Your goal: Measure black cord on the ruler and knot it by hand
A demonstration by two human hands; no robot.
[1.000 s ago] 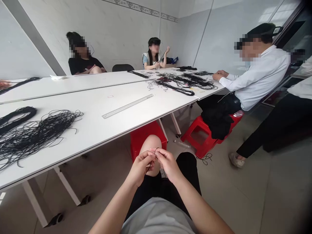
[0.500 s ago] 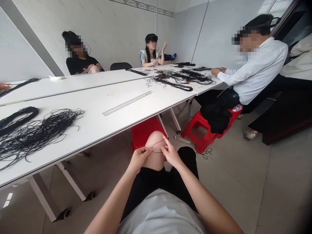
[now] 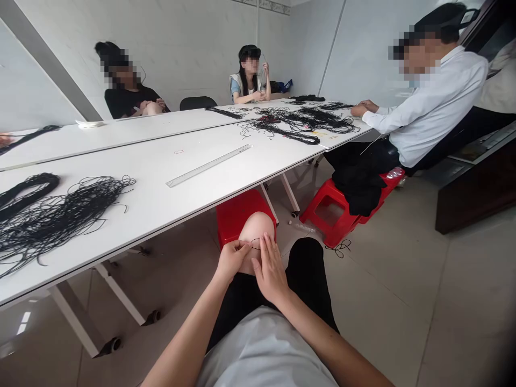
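Pinching thin black cord point(image 3: 255, 244) over bare knee point(image 3: 255, 228) with left hand point(image 3: 233, 260), fingers narrow; holding right hand point(image 3: 271, 271) open beside it, fingers wide; leaving large cord heap point(image 3: 60, 223) on bench point(image 3: 201, 199), lower left.

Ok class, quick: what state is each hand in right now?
Left hand: closed, seems to pinch a thin black cord.
Right hand: open, holding nothing.

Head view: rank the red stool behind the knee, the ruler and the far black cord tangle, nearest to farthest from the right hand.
From the right hand:
1. Red stool: just past the knee, under the table edge.
2. Ruler: on the table, ahead and left.
3. Black cord tangle: far end of the table.
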